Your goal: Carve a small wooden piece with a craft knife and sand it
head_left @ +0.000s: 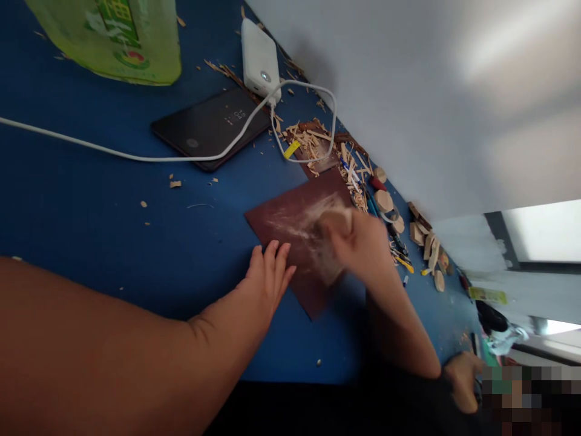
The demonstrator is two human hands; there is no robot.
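Note:
A dark red-brown sheet of sandpaper (284,215) lies on the blue table, with pale dust streaked over its middle. My left hand (267,272) rests on the sheet's near left edge, palm down and fingers stretched out. Smeared by motion, my right hand (363,242) is closed round a small pale piece of wood (338,219) over the dusty part of the sandpaper. The fingers hide much of the wood, so its full shape cannot be made out.
Beyond the sandpaper lie wood shavings (311,142), several cut wood pieces (384,201) and pens along the wall. A phone (213,127), a white power bank (261,57) with a cable, and a green-yellow bag (122,42) stand farther left. Another person's hand (463,378) shows at right.

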